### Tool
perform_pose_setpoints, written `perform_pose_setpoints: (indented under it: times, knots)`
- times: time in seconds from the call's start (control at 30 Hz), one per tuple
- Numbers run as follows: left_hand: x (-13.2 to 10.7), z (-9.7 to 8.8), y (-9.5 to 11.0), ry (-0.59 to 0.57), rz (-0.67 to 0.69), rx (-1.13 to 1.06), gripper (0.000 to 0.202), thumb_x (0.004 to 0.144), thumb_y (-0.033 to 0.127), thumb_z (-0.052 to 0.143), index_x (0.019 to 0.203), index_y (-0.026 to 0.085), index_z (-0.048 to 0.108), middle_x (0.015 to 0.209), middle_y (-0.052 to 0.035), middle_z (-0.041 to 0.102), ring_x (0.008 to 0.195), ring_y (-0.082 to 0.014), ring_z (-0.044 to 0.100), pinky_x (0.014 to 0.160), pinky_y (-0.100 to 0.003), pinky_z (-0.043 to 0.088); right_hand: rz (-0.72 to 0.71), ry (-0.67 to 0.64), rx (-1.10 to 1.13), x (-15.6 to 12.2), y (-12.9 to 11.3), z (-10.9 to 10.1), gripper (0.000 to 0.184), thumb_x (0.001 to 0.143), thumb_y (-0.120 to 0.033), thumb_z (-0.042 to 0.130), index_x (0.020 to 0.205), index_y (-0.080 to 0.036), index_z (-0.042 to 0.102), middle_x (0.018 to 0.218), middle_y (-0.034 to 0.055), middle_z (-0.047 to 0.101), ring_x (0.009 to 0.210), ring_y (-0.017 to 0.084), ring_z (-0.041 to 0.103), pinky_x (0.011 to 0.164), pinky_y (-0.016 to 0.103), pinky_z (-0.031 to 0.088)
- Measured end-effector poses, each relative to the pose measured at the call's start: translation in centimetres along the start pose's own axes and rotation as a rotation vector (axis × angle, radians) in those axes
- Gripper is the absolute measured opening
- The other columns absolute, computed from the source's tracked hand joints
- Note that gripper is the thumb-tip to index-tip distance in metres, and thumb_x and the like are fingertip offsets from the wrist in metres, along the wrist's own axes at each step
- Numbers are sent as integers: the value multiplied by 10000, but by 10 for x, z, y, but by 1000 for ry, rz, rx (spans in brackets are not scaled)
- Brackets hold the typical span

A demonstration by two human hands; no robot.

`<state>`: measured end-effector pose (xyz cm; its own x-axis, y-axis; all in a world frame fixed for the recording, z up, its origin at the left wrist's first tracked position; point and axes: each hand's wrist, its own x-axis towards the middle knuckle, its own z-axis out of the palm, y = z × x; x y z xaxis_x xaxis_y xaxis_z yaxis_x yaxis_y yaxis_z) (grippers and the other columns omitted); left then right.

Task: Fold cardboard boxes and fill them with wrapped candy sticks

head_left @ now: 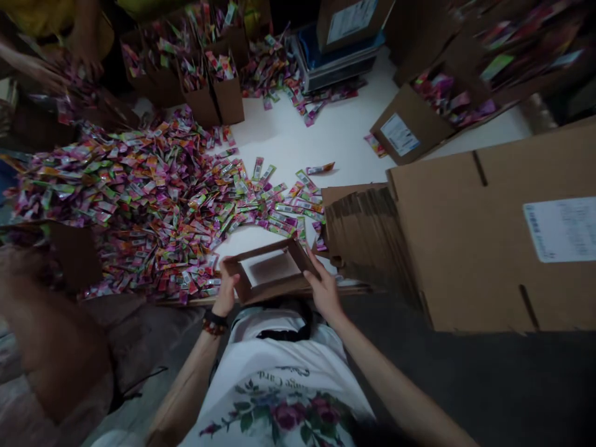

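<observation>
Head view: left hand and right hand grip a cardboard box between them, seemingly keeping it square, though it's dim.

packing workshop | white table heaped with sachets | stacked flat cartons

A labelled carton rests atop a blue-topped object on the white table, a yellow-clad co-worker farther left.

The white shirt bears a print of purple roses, green leaves and dark lettering. Left of the shirt, the left wrist carries a black band and a brown beaded bracelet.
</observation>
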<state>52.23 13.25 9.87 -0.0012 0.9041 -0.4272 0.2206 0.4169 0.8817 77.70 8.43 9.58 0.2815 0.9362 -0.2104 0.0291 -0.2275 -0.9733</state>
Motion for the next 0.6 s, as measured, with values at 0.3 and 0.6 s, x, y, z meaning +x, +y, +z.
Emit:
perform_pose_setpoints:
  times: [0.3, 0.6]
  knots:
    - [38, 12, -30, -137, -53, 34, 676, 496, 307, 854, 1040, 188, 469, 1035, -45, 532, 943, -189, 527, 847, -286, 448, -265, -360, -602, -18, 41, 3, 641, 822, -544, 661, 1338, -173, 576, 1365, 159, 554, 1376, 320, 369, 1094, 519, 377]
    - [35, -16, 47, -608, 117, 797, 737, 592, 463, 808, 1247, 181, 622, 1296, -194, 584, 1207, -396, 524, 1033, -520, 378, -506, -82, -1011, -12, 52, 48, 610, 888, -380, 620, 1455, -275, 422, 1458, 152, 456, 1439, 394, 193, 1090, 697, 129]
